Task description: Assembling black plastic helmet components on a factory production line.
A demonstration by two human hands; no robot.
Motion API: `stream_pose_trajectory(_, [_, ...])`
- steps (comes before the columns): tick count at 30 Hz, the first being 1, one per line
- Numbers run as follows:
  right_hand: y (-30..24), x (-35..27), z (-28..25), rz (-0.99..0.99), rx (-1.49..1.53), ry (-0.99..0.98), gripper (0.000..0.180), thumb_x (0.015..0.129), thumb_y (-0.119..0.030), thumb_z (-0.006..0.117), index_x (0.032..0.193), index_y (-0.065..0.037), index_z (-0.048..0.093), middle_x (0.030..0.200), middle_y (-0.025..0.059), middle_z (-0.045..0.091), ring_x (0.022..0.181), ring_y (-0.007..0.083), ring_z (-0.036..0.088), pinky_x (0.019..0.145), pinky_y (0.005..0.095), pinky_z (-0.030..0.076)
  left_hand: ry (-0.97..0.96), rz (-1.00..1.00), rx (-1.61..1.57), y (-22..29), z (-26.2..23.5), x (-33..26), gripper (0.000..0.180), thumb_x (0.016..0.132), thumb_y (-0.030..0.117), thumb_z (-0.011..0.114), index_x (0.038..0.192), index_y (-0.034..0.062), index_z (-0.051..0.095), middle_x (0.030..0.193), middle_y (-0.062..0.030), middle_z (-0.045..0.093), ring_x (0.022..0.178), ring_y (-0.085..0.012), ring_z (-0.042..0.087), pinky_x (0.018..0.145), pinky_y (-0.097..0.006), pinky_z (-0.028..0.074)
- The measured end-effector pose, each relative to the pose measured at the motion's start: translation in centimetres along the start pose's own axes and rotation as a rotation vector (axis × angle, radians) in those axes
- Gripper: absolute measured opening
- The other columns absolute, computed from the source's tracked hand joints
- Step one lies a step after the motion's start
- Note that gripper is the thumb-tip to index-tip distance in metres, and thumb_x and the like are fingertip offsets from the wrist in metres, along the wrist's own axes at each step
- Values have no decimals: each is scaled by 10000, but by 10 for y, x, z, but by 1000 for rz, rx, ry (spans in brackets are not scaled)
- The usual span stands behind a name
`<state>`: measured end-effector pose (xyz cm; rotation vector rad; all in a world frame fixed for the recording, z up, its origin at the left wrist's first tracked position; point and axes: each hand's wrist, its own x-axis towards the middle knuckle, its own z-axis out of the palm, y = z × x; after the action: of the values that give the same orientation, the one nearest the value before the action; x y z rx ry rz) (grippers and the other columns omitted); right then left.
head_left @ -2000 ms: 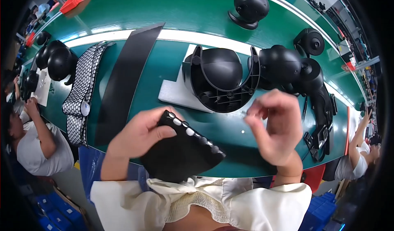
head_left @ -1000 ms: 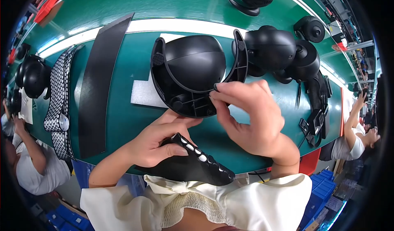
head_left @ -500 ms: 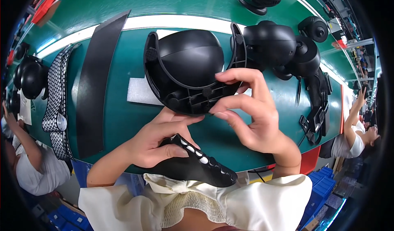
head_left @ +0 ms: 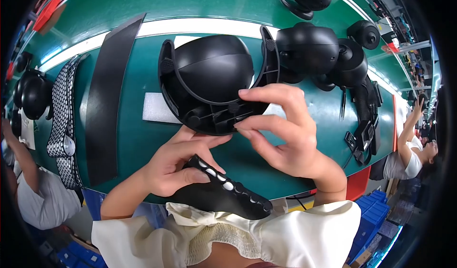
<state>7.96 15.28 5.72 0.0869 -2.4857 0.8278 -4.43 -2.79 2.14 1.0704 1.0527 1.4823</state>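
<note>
A glossy black rounded device (head_left: pixel 214 66) lies on the bench with its U-shaped stand (head_left: pixel 195 111) turned ribbed underside up. Round textured pads show on the stand's two arms and near its middle. My left hand (head_left: pixel 178 165) grips a curled black strip of round pads (head_left: pixel 223 196), with white spots along its edge, between thumb and fingers. Some of its fingers reach under the stand's near rim. My right hand (head_left: pixel 285 130) has its index fingertip on the stand, while thumb and middle finger close at the near rim; whether anything small is pinched there is hidden.
White foam (head_left: pixel 159 107) lies beneath the device. To the left are a long black sheet (head_left: pixel 107 111) and a white-spotted strip (head_left: pixel 61 106). More black devices (head_left: pixel 307 49), tweezers (head_left: pixel 342 104) and black cables (head_left: pixel 364 120) lie at right. Other people (head_left: pixel 409 158) sit at both sides.
The device, both hands and the bench have shifted slightly left together in the view. My grip on the strip and my fingers' place on the stand look the same.
</note>
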Motion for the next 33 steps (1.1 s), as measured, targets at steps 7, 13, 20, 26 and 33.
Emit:
stream_pose_trajectory(7, [7, -16, 16, -445, -589, 163, 200, 622, -101, 628, 818, -63, 609, 896, 75, 608, 786, 151, 579, 653, 302, 325, 39, 25, -61, 1, 3, 3, 125, 745, 11, 567, 854, -40, 600, 1249, -240, 342, 1226, -334, 294, 1010, -446, 279])
stream_pose_trajectory(13, [8, -29, 19, -465, -881, 167, 262, 712, -147, 563, 968, -164, 614, 974, -4, 553, 828, 98, 512, 691, 308, 318, 132, 51, -137, -1, 7, 1, 143, 678, -57, 534, 810, -66, 589, 1153, -268, 436, 1138, -355, 419, 993, -470, 298])
stream_pose_trajectory(20, [95, 71, -106, -374, -635, 348, 140, 656, -167, 629, 760, -75, 610, 939, 93, 559, 833, 272, 534, 691, 387, 410, 258, -81, -31, 2, 6, -6, 80, 772, 15, 521, 803, -46, 479, 990, -297, 554, 982, -386, 540, 893, -447, 392])
stream_pose_trajectory(26, [268, 99, -174, 1276, -105, 190, 1193, 532, -631, 676, 1361, -105, -2, 1325, 241, 226, 1190, 432, 284, 812, 660, 322, 97, 3, -128, 2, 6, 4, 39, 797, -43, 467, 822, -65, 446, 1022, -342, 509, 941, -407, 551, 835, -440, 437])
stream_pose_trajectory(33, [278, 84, -197, 1192, 250, 406, 1065, 478, -449, 790, 1295, -128, 186, 1253, 183, 324, 1097, 341, 412, 806, 540, 413, 97, 35, 39, 9, 4, 9, 110, 800, -9, 501, 884, -81, 495, 948, -289, 569, 910, -360, 579, 792, -382, 476])
